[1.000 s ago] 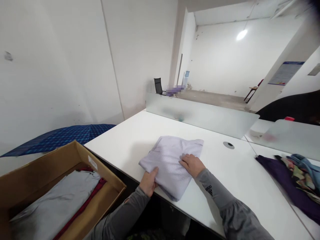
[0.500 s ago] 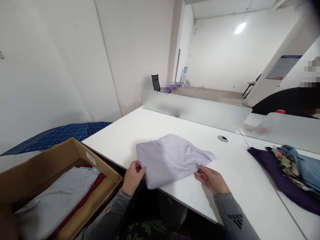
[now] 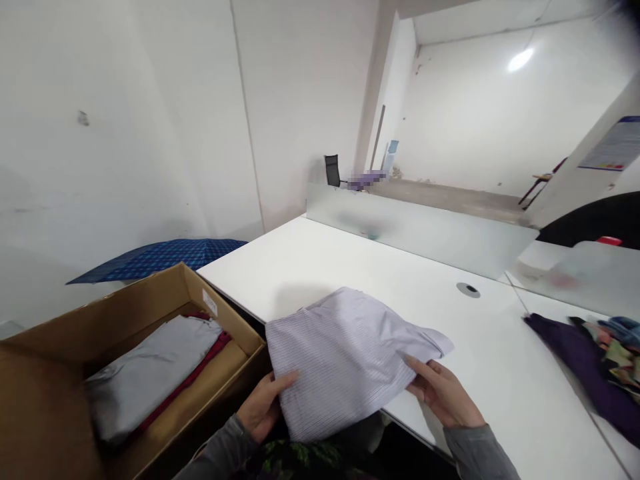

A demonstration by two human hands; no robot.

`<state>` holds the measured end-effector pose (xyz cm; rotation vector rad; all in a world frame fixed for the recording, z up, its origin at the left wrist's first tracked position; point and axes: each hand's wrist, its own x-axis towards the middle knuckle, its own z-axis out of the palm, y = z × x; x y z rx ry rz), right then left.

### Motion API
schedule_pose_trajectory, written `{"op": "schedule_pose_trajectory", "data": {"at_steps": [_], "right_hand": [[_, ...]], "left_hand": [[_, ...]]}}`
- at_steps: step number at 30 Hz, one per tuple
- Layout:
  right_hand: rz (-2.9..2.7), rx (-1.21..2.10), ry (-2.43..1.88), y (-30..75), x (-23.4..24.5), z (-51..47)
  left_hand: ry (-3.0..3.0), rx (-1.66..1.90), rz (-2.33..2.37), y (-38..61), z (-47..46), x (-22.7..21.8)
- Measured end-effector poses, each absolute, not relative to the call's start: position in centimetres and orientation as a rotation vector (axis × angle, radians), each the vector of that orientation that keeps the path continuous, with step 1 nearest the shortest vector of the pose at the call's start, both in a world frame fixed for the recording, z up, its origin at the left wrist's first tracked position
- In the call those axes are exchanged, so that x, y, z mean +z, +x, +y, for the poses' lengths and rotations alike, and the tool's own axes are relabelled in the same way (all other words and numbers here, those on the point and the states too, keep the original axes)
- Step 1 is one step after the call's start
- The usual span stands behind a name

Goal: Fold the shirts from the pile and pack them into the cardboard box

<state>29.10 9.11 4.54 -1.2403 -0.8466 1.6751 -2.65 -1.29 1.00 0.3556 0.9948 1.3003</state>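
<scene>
A folded pale lilac garment (image 3: 345, 363) with thin stripes hangs between my two hands, partly over the table's front edge. My left hand (image 3: 265, 403) pinches its left side, with the thumb on top and the fingers underneath. At the right side, my right hand (image 3: 443, 390) grips the cloth near a loose pointed end that juts out. Whether that end is a sleeve or a leg, I cannot tell. Left of my left hand stands an open cardboard box (image 3: 245, 367). Inside lie a folded grey garment (image 3: 155, 373) and a dark red one (image 3: 187, 380) beneath it.
The white table (image 3: 320, 257) has a frosted divider (image 3: 425, 230) along its back and a cable hole cover (image 3: 469, 290). Dark purple clothing (image 3: 575, 360) and patterned clothing (image 3: 617, 363) lie at right. A blue checked umbrella (image 3: 165, 260) is behind the box. A dark-clothed person (image 3: 595, 220) sits beyond the divider.
The striped garment has been lifted off the table and drawn toward me, both hands still holding it. My view has turned left, showing more of the box.
</scene>
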Motion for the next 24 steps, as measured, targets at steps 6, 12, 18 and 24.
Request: {"op": "schedule_pose_trajectory", "data": {"at_steps": [6,12,18,24], "right_hand": [[-0.787,1.608,-1.284,22.8,5.5,12.3],[-1.083,1.741,-1.214,14.8,7.1,14.3],[-1.252,1.988,-0.978,1.5,7.1,12.3],[-1.390,2.141,-0.671,-12.1,5.7,10.4]], "left_hand": [[0.256,1.420,0.987,-2.1,0.9,1.9],[0.419,1.652,1.184,-8.7,-1.8,4.9],[0.375,1.840,1.480,-18.7,-8.9,6.8],[0.280,1.886,1.764,-26.8,-14.5,6.5]]}}
